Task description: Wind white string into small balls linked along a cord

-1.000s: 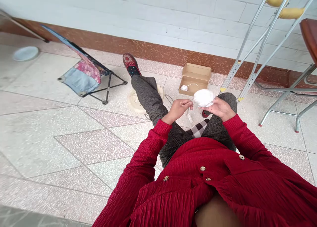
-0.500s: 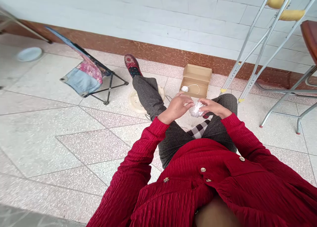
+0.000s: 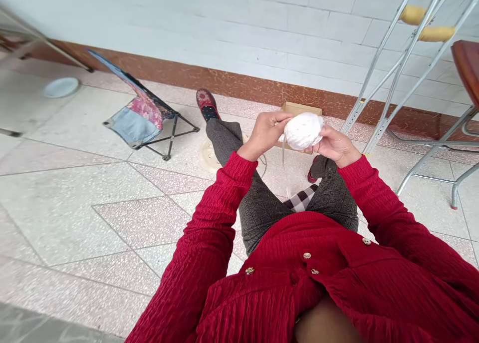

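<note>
Between my hands, raised above my knees, is a round white ball point(image 3: 304, 131) with a wrinkled surface; its material is hard to tell. My right hand point(image 3: 333, 144) grips it from the right side and below. My left hand point(image 3: 267, 132) is closed in a pinch at the ball's left edge. A thin pale strand point(image 3: 283, 153) hangs down by the left fingertips. Behind the ball and hands is a cardboard box point(image 3: 302, 108) on the floor, mostly hidden, so its contents do not show.
A folding fabric chair point(image 3: 136, 126) stands to the left, with a pale dish point(image 3: 62, 87) beyond it. A cream round object point(image 3: 209, 156) lies by my left leg. Metal crutches point(image 3: 391, 78) lean at the wall on the right, beside a brown chair point(image 3: 467, 68).
Both hands have risen and moved forward with the white object, which now shows as a larger, rounded ball. It now covers much of the box. The view has shifted slightly.
</note>
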Available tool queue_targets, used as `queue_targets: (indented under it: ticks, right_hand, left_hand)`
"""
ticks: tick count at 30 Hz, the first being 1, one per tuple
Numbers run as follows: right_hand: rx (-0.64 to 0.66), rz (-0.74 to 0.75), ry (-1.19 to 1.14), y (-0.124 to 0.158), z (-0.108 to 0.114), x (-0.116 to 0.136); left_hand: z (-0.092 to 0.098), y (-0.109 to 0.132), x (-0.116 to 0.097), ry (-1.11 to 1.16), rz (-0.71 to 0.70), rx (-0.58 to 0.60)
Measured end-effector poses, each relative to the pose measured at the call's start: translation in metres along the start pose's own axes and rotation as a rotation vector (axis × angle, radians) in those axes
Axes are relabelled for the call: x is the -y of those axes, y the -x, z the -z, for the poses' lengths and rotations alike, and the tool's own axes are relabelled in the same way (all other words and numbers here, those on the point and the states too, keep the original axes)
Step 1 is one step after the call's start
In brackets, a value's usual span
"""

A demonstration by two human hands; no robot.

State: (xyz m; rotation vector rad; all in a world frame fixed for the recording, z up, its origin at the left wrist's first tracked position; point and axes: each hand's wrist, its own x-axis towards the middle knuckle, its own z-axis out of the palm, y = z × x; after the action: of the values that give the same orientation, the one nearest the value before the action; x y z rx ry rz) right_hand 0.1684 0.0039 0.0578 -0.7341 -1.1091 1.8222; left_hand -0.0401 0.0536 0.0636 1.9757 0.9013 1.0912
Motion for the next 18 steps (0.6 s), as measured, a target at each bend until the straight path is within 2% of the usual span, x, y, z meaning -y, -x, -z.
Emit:
queue_targets:
  ticks: [4, 8, 13, 18]
  right_hand:
    - [-0.083, 0.163, 0.082, -0.017, -0.017, 0.046]
    - [-0.178, 0.289, 0.243, -0.038, -0.013, 0.081]
    - [-0.285, 0.514, 0.404, -0.068, -0.002, 0.102]
    - [-0.527, 0.745, 0.852, -0.083, -0.008, 0.111]
  left_hand:
    - [0.013, -0.026, -0.014, -0.041, -0.047, -0.044]
    - [0.021, -0.035, -0.021, -0.05, -0.018, -0.009]
    - [0.025, -0.047, -0.029, 0.006, 0.01, 0.061]
    - [0.03, -0.057, -0.039, -0.002, 0.0, 0.145]
